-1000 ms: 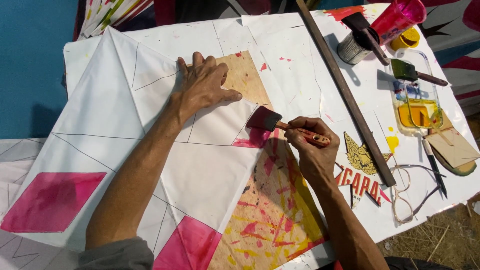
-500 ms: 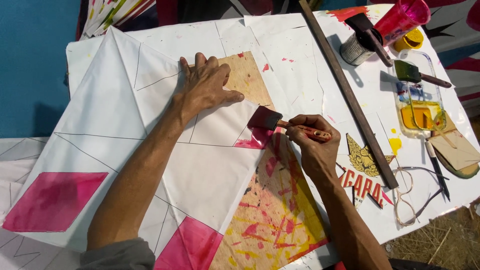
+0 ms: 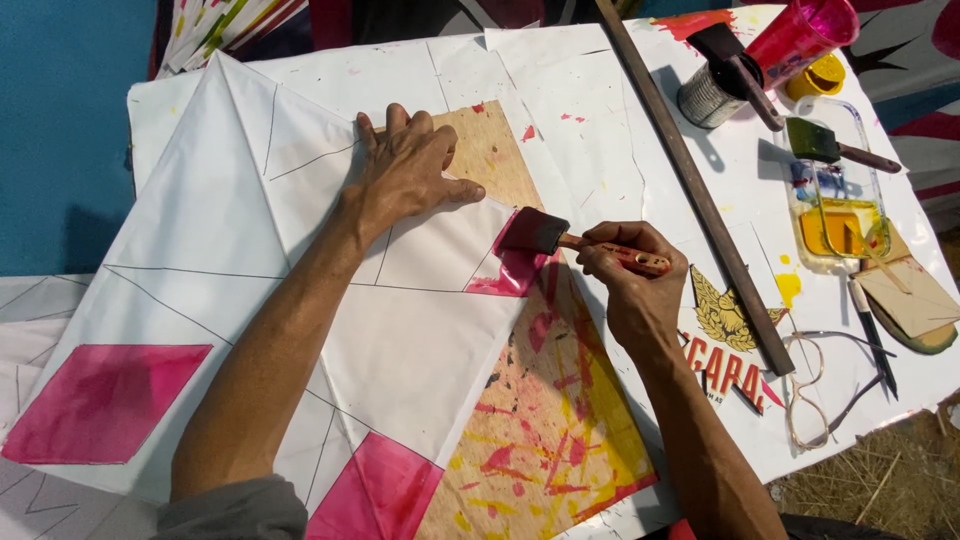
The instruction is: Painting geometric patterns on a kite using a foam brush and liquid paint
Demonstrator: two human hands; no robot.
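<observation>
A large white paper sheet [image 3: 230,250] with thin pencil lines lies over a paint-spattered board [image 3: 560,430]. My left hand [image 3: 405,170] presses flat on the sheet near its upper edge, fingers spread. My right hand [image 3: 625,275] grips the wooden handle of a foam brush [image 3: 535,232] whose dark head, wet with pink paint, rests on a small pink-painted patch [image 3: 505,275] at the sheet's right corner. Two other pink diamond shapes [image 3: 100,400] [image 3: 375,490] are painted lower on the sheet.
A long dark wooden strip [image 3: 690,185] runs diagonally to the right. Beyond it sit a clear tray of yellow paint [image 3: 835,215], another foam brush [image 3: 820,142], a tin can [image 3: 710,95], a pink cup [image 3: 800,35], a yellow lid [image 3: 815,75] and wire loops [image 3: 820,385].
The brush head stays on the pink patch with only a slight shift; the pink area looks a bit fuller. My left hand has not moved.
</observation>
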